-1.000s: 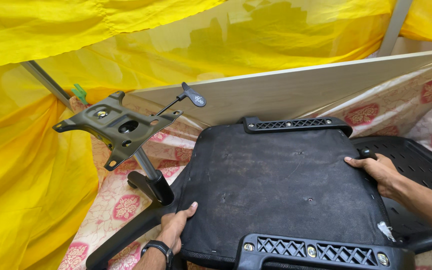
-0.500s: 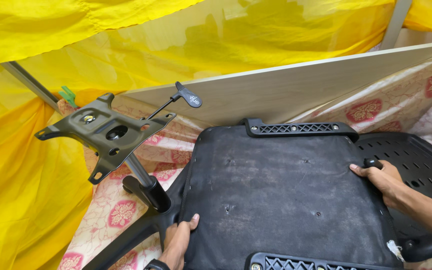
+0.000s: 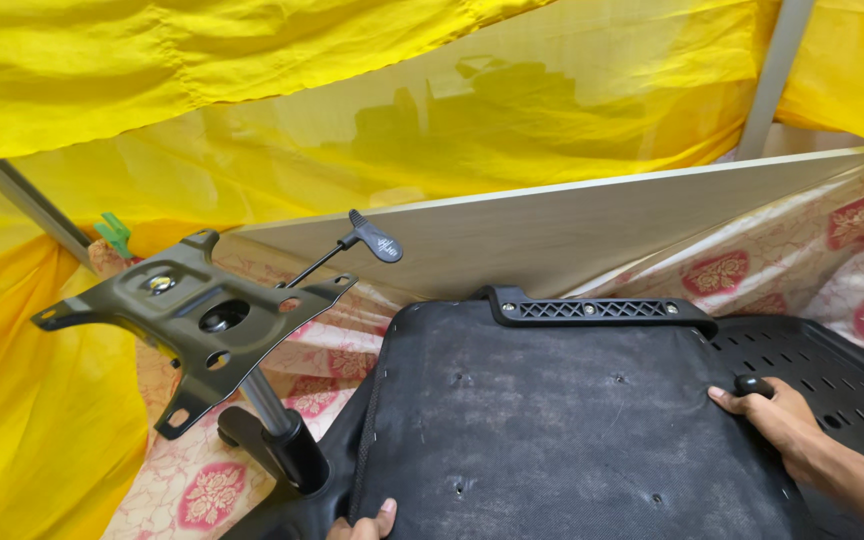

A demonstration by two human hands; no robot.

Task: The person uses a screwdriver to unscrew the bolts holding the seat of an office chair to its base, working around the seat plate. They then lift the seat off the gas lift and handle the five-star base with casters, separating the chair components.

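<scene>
at the seat base (image 3: 562,440) edges, both hands (image 3: 777,420) grip

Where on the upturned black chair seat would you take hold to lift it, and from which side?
Grip the chair seat by its two side edges, coming in from either side, as the left hand and right hand do. It lies flat and wide, so opposite edges probably balance it best.
</scene>
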